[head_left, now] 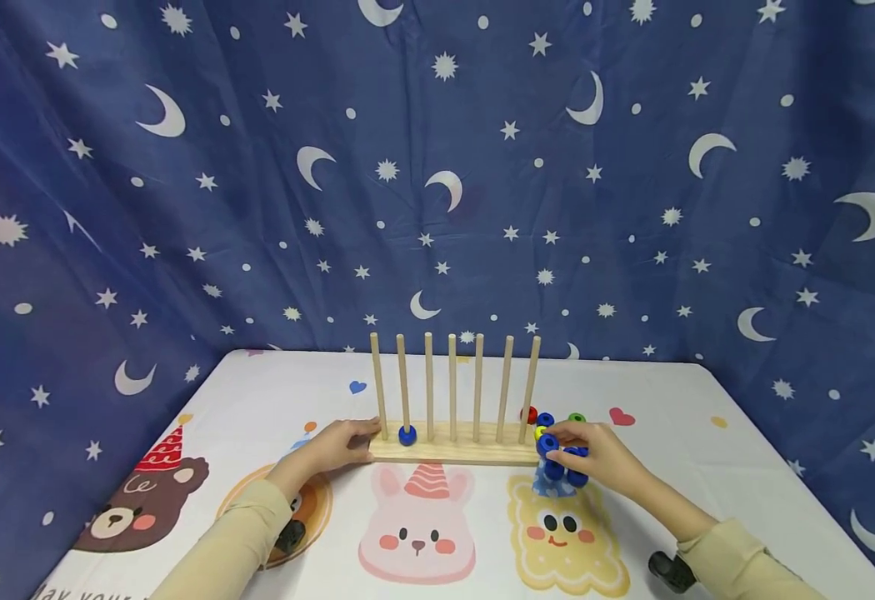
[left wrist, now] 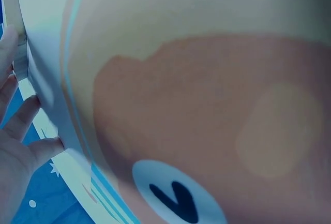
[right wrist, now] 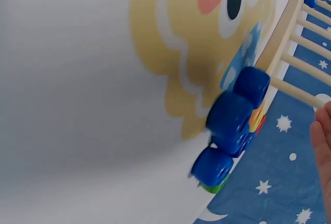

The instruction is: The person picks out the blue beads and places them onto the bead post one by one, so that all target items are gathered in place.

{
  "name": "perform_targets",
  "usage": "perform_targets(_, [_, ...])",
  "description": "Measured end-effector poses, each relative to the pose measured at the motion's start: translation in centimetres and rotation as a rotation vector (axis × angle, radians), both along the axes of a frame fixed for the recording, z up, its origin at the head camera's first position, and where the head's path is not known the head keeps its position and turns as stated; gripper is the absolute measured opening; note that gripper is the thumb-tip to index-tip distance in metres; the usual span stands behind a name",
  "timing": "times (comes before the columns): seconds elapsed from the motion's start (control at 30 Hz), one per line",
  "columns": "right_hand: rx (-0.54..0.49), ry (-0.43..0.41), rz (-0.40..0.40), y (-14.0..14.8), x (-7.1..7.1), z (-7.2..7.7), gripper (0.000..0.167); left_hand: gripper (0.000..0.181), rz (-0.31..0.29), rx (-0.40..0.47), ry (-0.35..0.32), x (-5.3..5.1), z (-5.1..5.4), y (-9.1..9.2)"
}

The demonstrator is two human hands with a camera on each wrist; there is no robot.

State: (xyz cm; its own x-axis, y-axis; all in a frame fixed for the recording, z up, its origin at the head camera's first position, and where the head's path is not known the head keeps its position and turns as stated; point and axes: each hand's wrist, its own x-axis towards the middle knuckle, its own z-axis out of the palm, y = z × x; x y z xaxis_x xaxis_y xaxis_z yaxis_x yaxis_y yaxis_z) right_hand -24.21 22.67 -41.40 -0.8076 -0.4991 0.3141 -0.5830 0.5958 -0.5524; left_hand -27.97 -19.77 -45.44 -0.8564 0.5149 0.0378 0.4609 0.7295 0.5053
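A wooden peg stand [head_left: 456,450] with several upright rods sits on the table, a blue bead [head_left: 407,435] threaded low on its second rod from the left. My left hand [head_left: 340,446] holds the stand's left end, thumb in front and fingers behind; in the left wrist view the fingers [left wrist: 23,118] spread past that end. Beyond the right end, my right hand [head_left: 595,450] pinches a blue bead [head_left: 547,444] between thumb and forefinger. Below and around it lie loose beads: several blue [right wrist: 212,166], one yellow [head_left: 540,432], one red [head_left: 529,414] and one green [head_left: 576,418].
A white tablecloth [head_left: 295,375] with printed cartoon animals covers the table. Behind and beside it hangs a blue curtain [head_left: 377,192] with moons and stars. Black devices sit under both wrists, the right one [head_left: 670,572] low over the cloth.
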Motion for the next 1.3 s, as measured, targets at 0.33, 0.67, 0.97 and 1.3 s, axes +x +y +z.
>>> perform_targets(0.33, [-0.058,0.029,0.012,-1.3,1.0,-0.2,0.031,0.052,0.010,-0.002,-0.001,0.4,-0.3,0.0])
perform_targets(0.67, [-0.087,0.018,0.047,-3.6,2.2,-0.3,0.034,0.051,0.017,-0.004,-0.004,0.5,-0.4,-0.2])
perform_targets(0.97, [-0.066,0.053,0.067,-5.4,2.1,0.0,0.032,0.052,0.039,0.000,-0.024,0.1,-0.3,0.1])
perform_targets(1.3, [-0.138,0.064,0.120,-7.5,1.9,0.2,0.032,0.052,0.043,0.010,-0.028,0.2,-0.4,0.0])
